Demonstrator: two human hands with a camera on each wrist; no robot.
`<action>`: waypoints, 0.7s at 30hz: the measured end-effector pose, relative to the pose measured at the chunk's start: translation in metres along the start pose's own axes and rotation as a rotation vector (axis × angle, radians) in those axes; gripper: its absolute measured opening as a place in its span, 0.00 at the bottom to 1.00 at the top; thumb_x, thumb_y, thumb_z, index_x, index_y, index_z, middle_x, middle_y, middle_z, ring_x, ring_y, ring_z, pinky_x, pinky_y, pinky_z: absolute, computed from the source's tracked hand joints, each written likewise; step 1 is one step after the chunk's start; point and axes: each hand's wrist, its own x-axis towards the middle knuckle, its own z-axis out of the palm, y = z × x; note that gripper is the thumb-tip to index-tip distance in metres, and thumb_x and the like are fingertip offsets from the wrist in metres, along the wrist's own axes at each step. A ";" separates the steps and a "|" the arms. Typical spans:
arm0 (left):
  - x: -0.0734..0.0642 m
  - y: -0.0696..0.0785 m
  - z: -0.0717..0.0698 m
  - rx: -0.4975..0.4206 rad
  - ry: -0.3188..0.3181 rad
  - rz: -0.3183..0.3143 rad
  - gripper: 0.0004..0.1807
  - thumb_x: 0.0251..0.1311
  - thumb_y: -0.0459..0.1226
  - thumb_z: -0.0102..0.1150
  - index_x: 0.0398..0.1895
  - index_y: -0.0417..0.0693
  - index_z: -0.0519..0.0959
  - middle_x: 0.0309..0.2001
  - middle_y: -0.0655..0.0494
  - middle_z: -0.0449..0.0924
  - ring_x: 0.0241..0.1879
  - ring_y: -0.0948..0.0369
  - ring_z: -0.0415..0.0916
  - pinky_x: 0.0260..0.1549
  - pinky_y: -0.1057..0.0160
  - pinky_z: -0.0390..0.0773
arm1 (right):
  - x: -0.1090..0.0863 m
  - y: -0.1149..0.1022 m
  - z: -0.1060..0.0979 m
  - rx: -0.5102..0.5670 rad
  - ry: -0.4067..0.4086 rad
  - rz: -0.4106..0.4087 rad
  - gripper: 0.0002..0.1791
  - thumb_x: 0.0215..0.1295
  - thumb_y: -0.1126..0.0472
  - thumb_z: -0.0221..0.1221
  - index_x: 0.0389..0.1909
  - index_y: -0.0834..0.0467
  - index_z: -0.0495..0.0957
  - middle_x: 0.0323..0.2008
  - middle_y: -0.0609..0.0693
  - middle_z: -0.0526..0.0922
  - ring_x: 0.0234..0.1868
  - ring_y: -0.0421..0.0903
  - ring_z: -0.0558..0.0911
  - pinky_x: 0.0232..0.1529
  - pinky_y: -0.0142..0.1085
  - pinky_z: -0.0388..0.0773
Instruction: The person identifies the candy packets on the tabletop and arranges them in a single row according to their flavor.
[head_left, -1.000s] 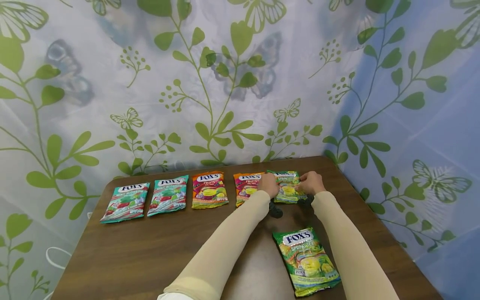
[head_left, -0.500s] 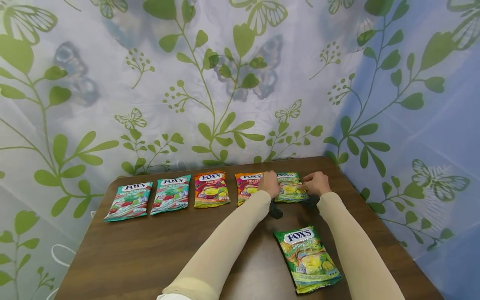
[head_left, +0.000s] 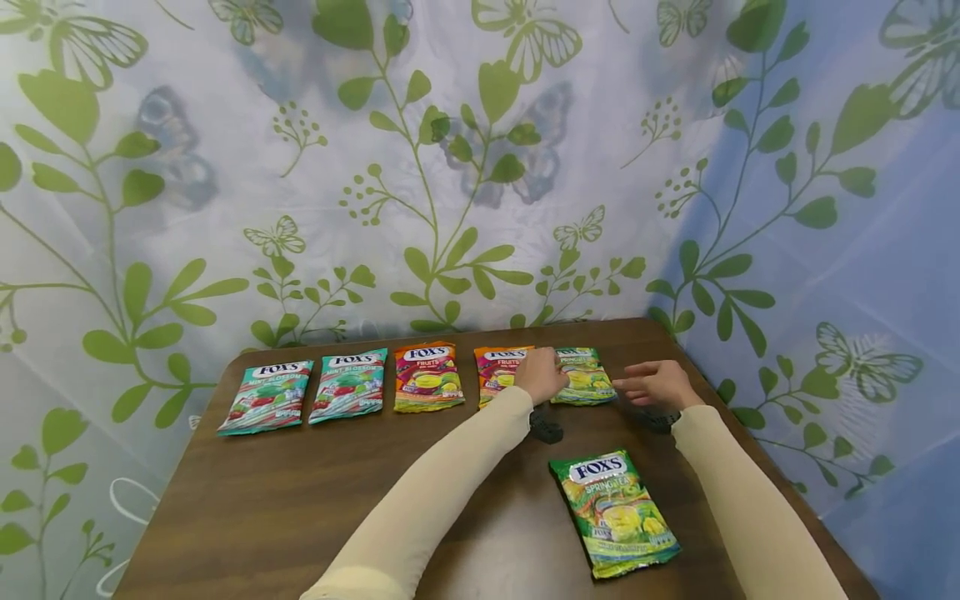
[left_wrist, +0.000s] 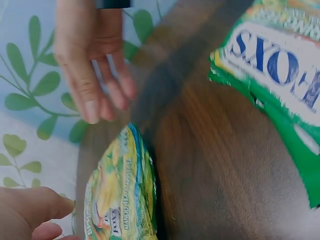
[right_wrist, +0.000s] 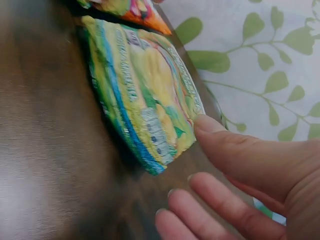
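At the back right of the table lies a green Fox's Spring Tea candy bag (head_left: 589,382). My left hand (head_left: 542,375) is at its left side, overlapping its left part in the head view. In the left wrist view the left thumb (left_wrist: 37,205) shows beside the bag, with the fingers mostly out of frame. My right hand (head_left: 658,387) is just off the bag's right edge, fingers extended and holding nothing. The right wrist view has the right thumb (right_wrist: 240,150) by the bag's corner. A second Spring Tea bag (head_left: 617,515) lies nearer, between the forearms.
Leftward along the back stand two orange Fox's Fruits bags, one partly behind the left hand (head_left: 491,385) and one farther left (head_left: 429,379). Two teal Mint Blossom bags (head_left: 348,386) (head_left: 268,398) lie at the left end. A patterned curtain (head_left: 420,167) rises behind the brown table (head_left: 337,500).
My right hand has drawn away to the right from the back Spring Tea bag, its fingers straightening. The left hand stays by that bag. The head view has shifted slightly.
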 end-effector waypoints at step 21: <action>-0.138 0.005 -0.008 -0.454 -0.083 0.027 0.22 0.72 0.38 0.73 0.66 0.46 0.81 0.45 0.50 0.84 0.41 0.63 0.82 0.43 0.61 0.84 | -0.082 0.049 0.001 0.208 -0.243 -0.166 0.36 0.78 0.64 0.68 0.78 0.75 0.65 0.68 0.76 0.76 0.56 0.53 0.90 0.54 0.53 0.87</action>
